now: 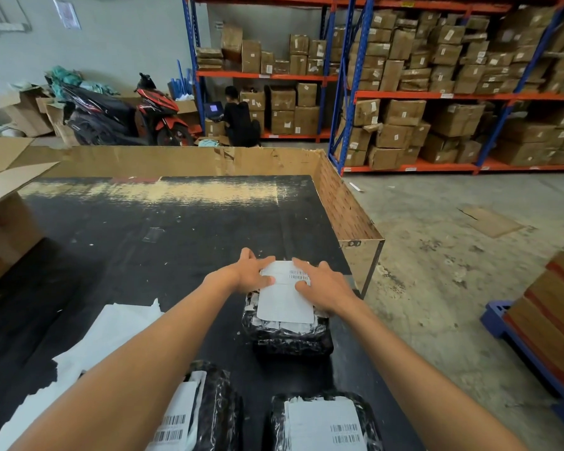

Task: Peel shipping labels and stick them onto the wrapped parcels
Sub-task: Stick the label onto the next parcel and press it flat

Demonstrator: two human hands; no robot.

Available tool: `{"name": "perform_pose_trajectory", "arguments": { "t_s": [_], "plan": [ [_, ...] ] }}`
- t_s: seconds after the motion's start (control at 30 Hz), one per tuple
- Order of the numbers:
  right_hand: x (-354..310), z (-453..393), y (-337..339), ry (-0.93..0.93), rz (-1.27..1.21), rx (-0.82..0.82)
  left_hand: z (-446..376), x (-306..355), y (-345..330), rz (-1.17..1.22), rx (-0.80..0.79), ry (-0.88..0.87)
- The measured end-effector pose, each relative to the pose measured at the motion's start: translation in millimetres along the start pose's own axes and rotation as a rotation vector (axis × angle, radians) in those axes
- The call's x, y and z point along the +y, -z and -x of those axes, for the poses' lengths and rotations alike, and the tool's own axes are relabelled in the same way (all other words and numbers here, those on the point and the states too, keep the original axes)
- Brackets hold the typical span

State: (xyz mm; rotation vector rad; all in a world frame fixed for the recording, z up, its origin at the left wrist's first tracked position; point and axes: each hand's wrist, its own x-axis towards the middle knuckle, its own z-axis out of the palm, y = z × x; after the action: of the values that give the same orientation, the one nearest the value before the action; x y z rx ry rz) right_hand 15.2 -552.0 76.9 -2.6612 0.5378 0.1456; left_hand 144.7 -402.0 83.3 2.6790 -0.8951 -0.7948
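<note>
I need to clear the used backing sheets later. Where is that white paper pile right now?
In the head view, the white paper pile lies on the black table at lower left, beside the left forearm and left of the wrapped parcels.

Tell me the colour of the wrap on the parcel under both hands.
Black, glossy plastic wrap on the parcel, seen in the head view, below its white label.

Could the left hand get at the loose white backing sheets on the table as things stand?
Probably yes: the left hand rests open on the label, and bare table separates it from the sheets.
</note>
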Motion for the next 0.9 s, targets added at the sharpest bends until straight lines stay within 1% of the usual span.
{"name": "perform_pose_trajectory", "arguments": {
  "t_s": [0.17,0.27,0.37,0.53,0.63,0.7,0.8,0.9],
  "plan": [
    [0.6,-9.4,-3.8,-0.021,0.029,0.022,-3.7,3.3,2.8,-0.059,0.028,0.038],
    [-1.8,-10.3,-1.9,0.010,0.069,-0.010,-5.0,3.3,0.6,-0.054,-0.003,0.050],
    [-3.5,-13.7,-1.0,0.003,0.093,-0.029,-5.9,0.0,-0.8,-0.023,-0.025,0.043],
    [-1.7,-18.7,-8.5,-0.079,0.069,0.036,-3.1,4.2,-4.5,0.008,-0.058,0.026],
    [-1.7,-18.1,-8.7,-0.049,0.063,0.025,0.2,11.5,-1.0,-0.005,-0.084,0.071],
    [1.6,-15.5,-7.7,-0.010,0.081,0.011,3.0,15.9,-0.8,-0.034,-0.049,0.089],
    [2.7,-14.8,-7.6,-0.003,0.094,0.000,7.3,21.0,-2.6,-0.138,0.047,0.088],
    [1.4,-17.0,-9.1,-0.035,0.084,0.011,6.5,25.1,-0.4,-0.230,0.067,0.105]
  ]
}}
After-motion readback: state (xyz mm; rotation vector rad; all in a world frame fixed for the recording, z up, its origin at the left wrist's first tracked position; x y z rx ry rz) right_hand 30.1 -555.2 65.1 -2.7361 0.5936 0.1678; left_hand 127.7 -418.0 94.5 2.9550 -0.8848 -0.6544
